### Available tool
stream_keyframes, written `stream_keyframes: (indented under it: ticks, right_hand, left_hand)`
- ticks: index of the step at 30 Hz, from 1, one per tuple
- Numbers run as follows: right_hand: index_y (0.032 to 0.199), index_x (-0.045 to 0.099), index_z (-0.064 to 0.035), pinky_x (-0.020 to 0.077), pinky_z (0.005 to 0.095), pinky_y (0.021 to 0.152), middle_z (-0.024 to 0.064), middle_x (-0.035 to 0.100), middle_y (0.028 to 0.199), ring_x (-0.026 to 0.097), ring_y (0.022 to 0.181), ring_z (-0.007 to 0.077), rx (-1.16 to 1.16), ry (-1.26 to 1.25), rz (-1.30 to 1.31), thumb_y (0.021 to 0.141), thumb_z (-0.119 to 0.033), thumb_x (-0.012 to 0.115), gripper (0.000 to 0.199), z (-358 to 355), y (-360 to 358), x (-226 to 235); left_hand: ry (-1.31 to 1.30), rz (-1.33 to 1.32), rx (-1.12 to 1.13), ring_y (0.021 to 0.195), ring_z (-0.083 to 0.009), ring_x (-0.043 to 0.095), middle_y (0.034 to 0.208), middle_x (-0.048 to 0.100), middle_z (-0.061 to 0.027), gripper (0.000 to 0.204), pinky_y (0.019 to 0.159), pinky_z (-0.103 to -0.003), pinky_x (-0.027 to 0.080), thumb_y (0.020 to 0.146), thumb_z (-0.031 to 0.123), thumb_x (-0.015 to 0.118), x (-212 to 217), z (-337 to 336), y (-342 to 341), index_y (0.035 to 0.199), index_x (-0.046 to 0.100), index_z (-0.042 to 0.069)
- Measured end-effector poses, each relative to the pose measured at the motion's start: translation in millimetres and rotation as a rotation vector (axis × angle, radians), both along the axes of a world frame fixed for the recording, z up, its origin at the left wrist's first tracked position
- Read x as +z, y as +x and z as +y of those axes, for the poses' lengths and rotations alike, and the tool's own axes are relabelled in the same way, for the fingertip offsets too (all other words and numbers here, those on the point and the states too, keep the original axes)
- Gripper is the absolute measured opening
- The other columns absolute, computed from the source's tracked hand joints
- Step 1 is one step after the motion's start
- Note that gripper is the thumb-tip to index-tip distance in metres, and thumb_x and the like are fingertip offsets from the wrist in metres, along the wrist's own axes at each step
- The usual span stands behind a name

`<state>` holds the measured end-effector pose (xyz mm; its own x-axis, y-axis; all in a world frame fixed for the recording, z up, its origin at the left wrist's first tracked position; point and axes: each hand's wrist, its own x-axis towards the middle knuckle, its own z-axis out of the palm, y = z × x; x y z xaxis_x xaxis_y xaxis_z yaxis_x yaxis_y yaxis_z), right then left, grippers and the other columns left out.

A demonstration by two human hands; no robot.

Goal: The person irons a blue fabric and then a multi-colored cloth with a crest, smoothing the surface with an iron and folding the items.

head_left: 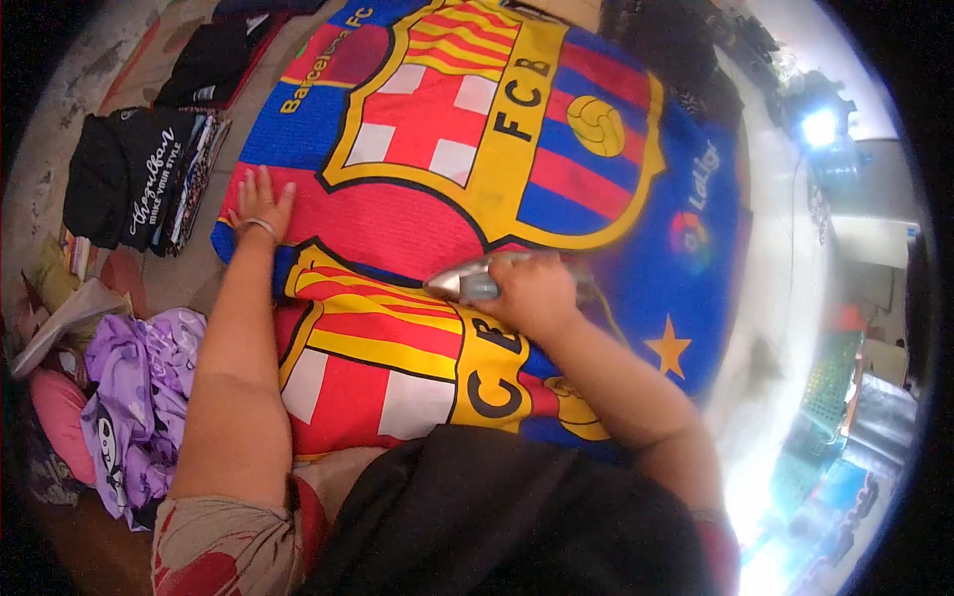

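Note:
A large blue, red and yellow cloth (397, 223) with a football crest pattern lies spread before me and reaches toward my lap. My right hand (539, 290) is wrapped round the handle of a clothes iron (452, 282), whose metal tip points left. The iron rests on the cloth near the middle, and part of it is hidden behind my hand. Over at the cloth's left edge, my left hand (264, 205) lies flat on a red area with its fingers spread. A thin band circles that wrist.
Left of the cloth sits a folded stack of clothes (119, 184) with a black garment on top. Nearer me are crumpled purple fabric (149, 387) and a pink piece (62, 412). At far right stands a green basket (833, 387), near bright glare.

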<state>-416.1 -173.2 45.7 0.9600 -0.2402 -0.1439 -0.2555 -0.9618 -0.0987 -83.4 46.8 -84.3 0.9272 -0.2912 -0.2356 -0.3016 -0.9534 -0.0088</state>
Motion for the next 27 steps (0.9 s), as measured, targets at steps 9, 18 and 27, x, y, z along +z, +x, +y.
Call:
stream_keyframes:
  ticks: [9,18,27]
  right_hand:
    - [0.094,0.065,-0.0085,0.0502,0.0418,0.07,0.0152,0.066,0.086,0.064,0.081,0.0309,-0.529,-0.198,-0.04,0.071,-0.063,0.055,0.06,-177,140,-11]
    - [0.095,0.065,0.0005,0.0468,0.0406,0.081,0.0231,0.063,0.095,0.062,0.092,0.0339,-0.658,0.037,0.13,0.066,-0.066,0.058,0.073,-230,123,-15]
    - [0.103,0.054,-0.0025,0.0473,0.0452,0.073,0.0228,0.062,0.09,0.061,0.084,0.0372,-0.374,0.249,0.287,0.072,-0.052,0.063,0.059,-20,-10,26]
  left_hand:
    - [0.13,-0.111,-0.168,0.138,-0.0224,0.008,0.15,0.006,0.0006,0.065,0.105,-0.059,0.013,0.087,0.054,0.037,7,55,15,0.142,0.013,0.031]
    - [0.164,-0.07,-0.126,0.137,-0.0228,0.01,0.15,0.005,0.0005,0.066,0.105,-0.059,0.015,0.086,0.052,0.04,18,42,12,0.142,0.011,0.031]
    - [0.182,0.03,-0.044,0.138,-0.017,0.003,0.15,-0.001,0.005,0.066,0.108,-0.054,0.007,0.086,0.057,0.033,28,27,14,0.142,0.007,0.033]
